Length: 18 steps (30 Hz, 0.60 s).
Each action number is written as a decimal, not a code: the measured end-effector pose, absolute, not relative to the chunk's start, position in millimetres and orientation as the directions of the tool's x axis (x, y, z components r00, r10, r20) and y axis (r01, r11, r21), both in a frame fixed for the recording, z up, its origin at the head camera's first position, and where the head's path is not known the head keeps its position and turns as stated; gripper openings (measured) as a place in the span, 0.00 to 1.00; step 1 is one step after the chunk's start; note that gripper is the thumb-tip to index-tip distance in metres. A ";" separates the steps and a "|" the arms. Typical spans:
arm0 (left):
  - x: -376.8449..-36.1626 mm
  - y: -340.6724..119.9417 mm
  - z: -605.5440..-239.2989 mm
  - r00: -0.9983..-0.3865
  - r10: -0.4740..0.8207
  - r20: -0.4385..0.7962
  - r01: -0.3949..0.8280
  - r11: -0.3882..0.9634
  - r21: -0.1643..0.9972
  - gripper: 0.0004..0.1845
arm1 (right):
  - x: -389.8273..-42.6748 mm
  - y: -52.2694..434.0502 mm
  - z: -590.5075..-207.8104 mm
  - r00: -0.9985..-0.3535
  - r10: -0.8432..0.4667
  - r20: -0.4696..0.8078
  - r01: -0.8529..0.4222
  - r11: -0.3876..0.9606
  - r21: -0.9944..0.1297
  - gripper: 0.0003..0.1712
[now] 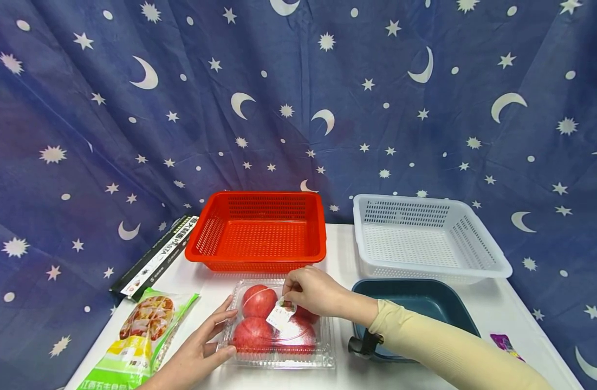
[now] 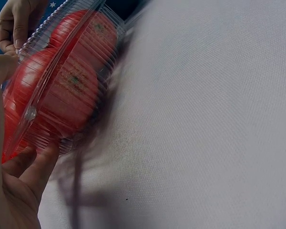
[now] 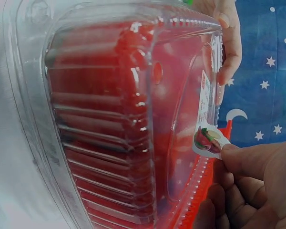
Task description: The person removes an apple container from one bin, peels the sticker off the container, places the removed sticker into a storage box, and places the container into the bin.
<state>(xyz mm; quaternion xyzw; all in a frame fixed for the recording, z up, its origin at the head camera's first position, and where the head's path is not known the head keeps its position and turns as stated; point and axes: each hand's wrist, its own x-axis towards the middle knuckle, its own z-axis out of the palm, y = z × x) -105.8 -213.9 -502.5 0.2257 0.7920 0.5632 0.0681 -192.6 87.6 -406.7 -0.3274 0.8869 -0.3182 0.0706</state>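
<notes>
A clear plastic clamshell box (image 1: 326,355) holds several large round red fruits (image 1: 252,333) on the white table. My left hand (image 1: 201,344) grips its left side, with the fingers along the far part of that side and the thumb near the front corner. My right hand (image 1: 310,290) is over the lid and pinches one end of a white label (image 3: 208,140) between thumb and forefinger. A fruit picture shows on the round pinched end, and the printed strip leads down to the lid. In the left wrist view, fingers (image 2: 43,164) press against the box's ribbed wall.
Behind the box stands a red basket (image 1: 266,262), with a white basket (image 1: 430,268) to its right. A dark blue basin (image 1: 415,290) lies beneath my right forearm. On the left are a green food bag (image 1: 140,336), a black pasta box (image 1: 157,257); at right, a small purple packet (image 1: 505,345).
</notes>
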 end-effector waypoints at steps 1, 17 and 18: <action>-105.6 -214.0 -502.6 -0.890 0.433 0.143 0.278 0.267 0.923 0.32 | -192.4 87.6 -406.1 -0.775 -0.627 0.078 -0.532 0.581 -0.616 0.06; -104.4 -213.2 -501.7 -0.897 0.423 0.132 0.267 0.279 0.922 0.32 | -190.2 88.6 -399.2 -0.768 -0.639 0.040 -0.499 0.559 -0.662 0.05; -104.3 -213.2 -501.8 -0.898 0.421 0.130 0.266 0.283 0.922 0.32 | -190.3 88.7 -398.8 -0.768 -0.640 0.039 -0.498 0.557 -0.664 0.05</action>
